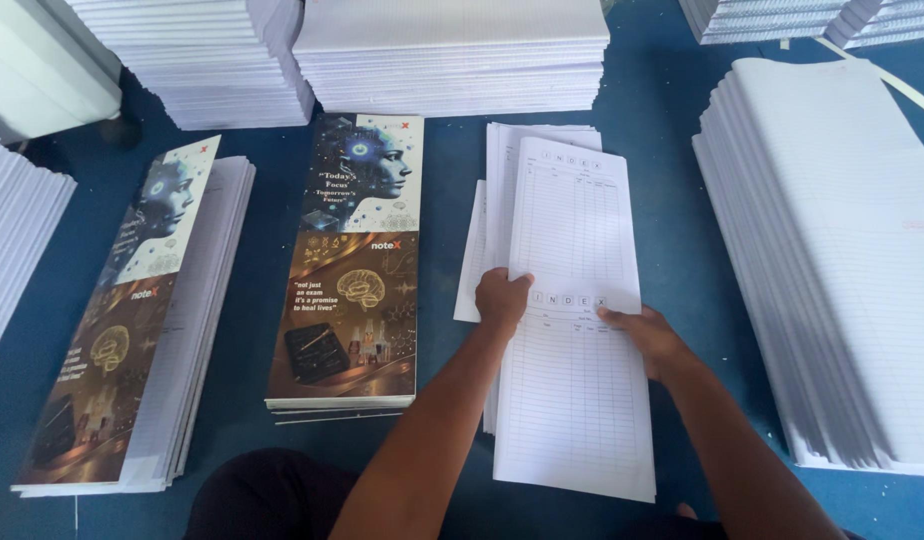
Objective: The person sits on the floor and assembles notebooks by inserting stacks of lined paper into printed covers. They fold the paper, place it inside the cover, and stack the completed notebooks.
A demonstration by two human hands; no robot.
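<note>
**While both hands rest on the top sheet, the loose pile beneath can slide**

While your left hand [502, 300] presses its curled fingers onto the left edge of the printed index sheet [574, 330] and your right hand [647, 335] lies flat on its right edge, neither hand truly grips anything; both only hold the sheet down. That sheet is the top of a small, uneven pile of index sheets [494, 190] lying on the blue worktop [672, 200], between the stack of printed covers [352, 270] on your left and the fanned stack of ruled paper [842, 260] on your right.

Watch the pile below your palms. Its sheets are already skewed, with edges showing past the top one on the left and at the far end, so I judge that a sideways push could drag two sheets together or fan them further. Pressing hard while sliding could crease the thin paper at its middle.

Further left, a second cover-topped stack [142, 320] lies at an angle, and its layers are stepped; a knock from your forearm could spill it. White paper stacks [452, 55] line the far edge.

No bin, tray or box shows anywhere here; every stack lies straight on the worktop, loose and unbound.
</note>
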